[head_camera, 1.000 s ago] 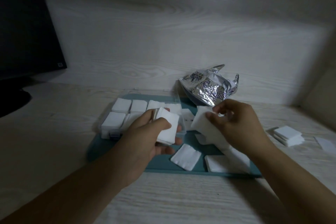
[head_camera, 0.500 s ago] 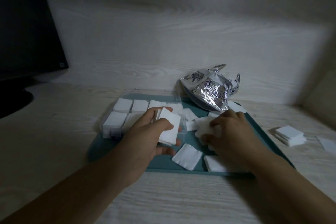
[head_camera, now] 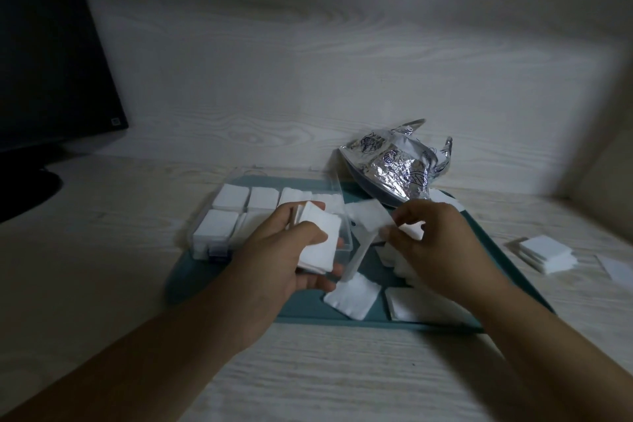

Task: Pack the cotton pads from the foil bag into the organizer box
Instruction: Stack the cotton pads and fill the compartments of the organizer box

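Since 0.5 s ago: right hand up off the tray, now pinching 1 pad at fingertip level, lifted toward the left hand. Left hand unchanged, gripping a stack of pads upright between thumb and fingers, just above the near right corner of the box. Probably the next pad about to join the stack, so gathering goes on rather than loading; box already shows filled compartments on the far left of the left hand.

Loose pads still flat on the tray: 1 just below the left hand's fingertips, another under the right wrist, more partly hidden beneath the right hand. Bag crumpled and open beyond the right hand, propped at the tray's far edge. Small pile on the tabletop, well right of the right hand, off the tray.

Room: clear box wall standing right beside the stack, easy to snag on the way in. Tray's near edge close under both wrists. Open tabletop left of the left hand, up to the monitor at far left. Exact count of free compartments not readable, hidden behind the left hand.
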